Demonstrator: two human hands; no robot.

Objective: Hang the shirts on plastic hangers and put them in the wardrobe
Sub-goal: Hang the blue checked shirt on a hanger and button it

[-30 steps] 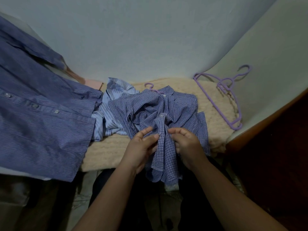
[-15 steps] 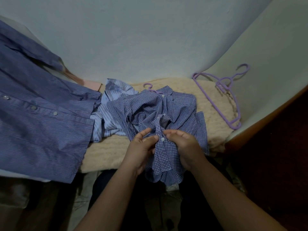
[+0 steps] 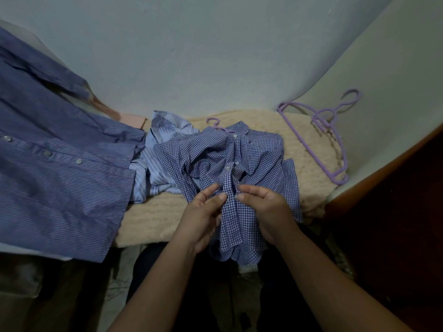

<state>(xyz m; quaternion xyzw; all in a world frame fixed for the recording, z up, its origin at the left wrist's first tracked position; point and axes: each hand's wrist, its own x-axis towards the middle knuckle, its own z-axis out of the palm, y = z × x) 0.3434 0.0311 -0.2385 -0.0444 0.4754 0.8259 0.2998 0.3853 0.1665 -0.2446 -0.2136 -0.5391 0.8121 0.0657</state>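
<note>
A blue-and-white checked shirt (image 3: 254,154) lies crumpled on a cream blanket, its lower part hanging over the front edge. A purple hanger hook (image 3: 214,122) sticks out at its collar; the rest of that hanger is hidden inside the shirt. My left hand (image 3: 203,214) and my right hand (image 3: 263,204) pinch the shirt's front placket from either side, fingertips close together near a button. A second purple plastic hanger (image 3: 318,130) lies free at the blanket's right end.
A dark blue striped shirt (image 3: 52,168) is spread at the left. A light blue striped shirt (image 3: 155,164) lies bunched between it and the checked one. The cream blanket (image 3: 148,219) sits in a corner of pale walls. A dark wooden panel (image 3: 393,202) stands at the right.
My hands have shifted slightly up the placket and the fabric between them has bunched a little. Everything else stays where it was.
</note>
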